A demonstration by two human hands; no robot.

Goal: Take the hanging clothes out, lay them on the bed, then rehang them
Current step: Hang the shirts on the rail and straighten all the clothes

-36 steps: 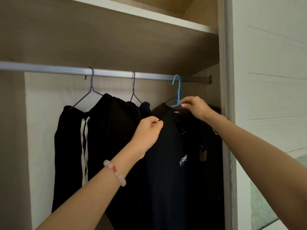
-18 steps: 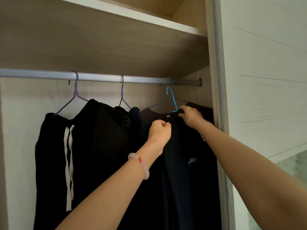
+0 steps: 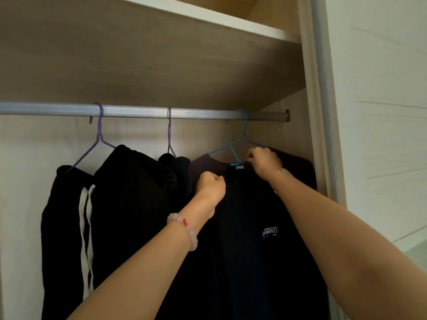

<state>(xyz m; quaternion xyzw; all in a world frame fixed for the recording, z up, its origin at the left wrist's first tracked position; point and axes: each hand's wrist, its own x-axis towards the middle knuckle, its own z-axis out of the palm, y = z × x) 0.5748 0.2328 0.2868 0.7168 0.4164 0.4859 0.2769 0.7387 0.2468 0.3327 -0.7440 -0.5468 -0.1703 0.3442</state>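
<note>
The dark logo T-shirt [image 3: 249, 227], off the rail [image 3: 138, 111], is gripped by the fisted left hand [image 3: 211, 184] while its blue hanger [image 3: 235, 158] is pinched by the right hand [image 3: 263, 161]; withdrawal toward the bed is apparently called for next.

- Light is soft and even, apparently entering from the open front and right; the white door panel [image 3: 381, 112] is the brightest surface.
- The underside of the wooden shelf [image 3: 150, 65] sits in muted shade, darkening toward the back right corner.
- The metal rail [image 3: 138, 112] carries a pale sheen along its length, without harsh glare.
- The black clothes [image 3: 129, 215] are underexposed; folds and seams are nearly lost, only the white stripes and chest logo read clearly.
- Both forearms are evenly lit, with soft shadow beneath.
- Focus is fairly sharp centrally; fine detail looks smeared.
- Wide-angle distortion tilts the frame's right-hand verticals.
</note>
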